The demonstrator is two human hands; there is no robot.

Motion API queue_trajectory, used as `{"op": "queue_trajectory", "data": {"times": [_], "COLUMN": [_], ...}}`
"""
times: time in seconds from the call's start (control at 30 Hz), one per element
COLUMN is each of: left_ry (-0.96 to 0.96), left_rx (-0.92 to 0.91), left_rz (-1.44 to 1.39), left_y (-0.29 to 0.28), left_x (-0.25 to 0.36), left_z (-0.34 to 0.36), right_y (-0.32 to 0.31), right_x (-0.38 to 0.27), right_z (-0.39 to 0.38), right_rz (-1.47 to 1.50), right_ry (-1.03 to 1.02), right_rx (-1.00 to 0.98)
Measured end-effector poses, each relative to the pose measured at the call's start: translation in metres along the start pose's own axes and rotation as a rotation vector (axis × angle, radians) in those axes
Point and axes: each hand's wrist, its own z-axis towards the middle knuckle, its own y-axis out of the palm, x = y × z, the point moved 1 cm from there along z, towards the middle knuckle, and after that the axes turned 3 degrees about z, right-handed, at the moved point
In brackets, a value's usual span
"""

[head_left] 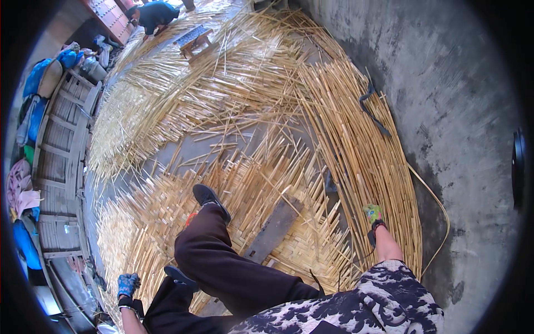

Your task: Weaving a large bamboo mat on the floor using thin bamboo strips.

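My right hand (374,214), in a green patterned glove, reaches onto a long pile of straight reeds (356,139) beside the wall. Its fingers look closed on some of the stalks. At the lower left, my left hand (128,284) wears a blue glove and hangs by the edge of a woven reed mat (125,231). Its fingers are curled, and whatever they may hold is hidden. My shoe (211,201) rests on the mat. A dark flat board (275,228) lies across the weave, partly behind my leg.
A second mat (133,114) with loose ends spreads farther off. Beyond it stand a low stool (194,42) and a bending person (156,15). A slatted wooden frame (58,145) with bags lines the left. The grey wall (461,111) bounds the right. A dark strap (374,111) lies on the reeds.
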Motion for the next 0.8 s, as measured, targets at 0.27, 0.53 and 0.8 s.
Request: {"op": "queue_trajectory", "data": {"times": [0.27, 0.53, 0.8], "left_ry": [0.554, 0.504, 0.923], "left_rx": [-0.199, -1.242, -0.501], "left_rz": [-0.559, -1.017, -1.062], "left_y": [0.065, 0.121, -0.012], "left_x": [0.254, 0.365, 0.292], "left_z": [-0.049, -0.135, -0.145], "right_y": [0.086, 0.211, 0.197], "right_x": [-0.241, -0.406, -0.434], "right_z": [-0.123, -0.333, -0.388], "right_rz": [0.782, 0.758, 0.067], "right_ry": [-0.237, -0.105, -0.089], "right_rx": [-0.268, -0.983, -1.506]}}
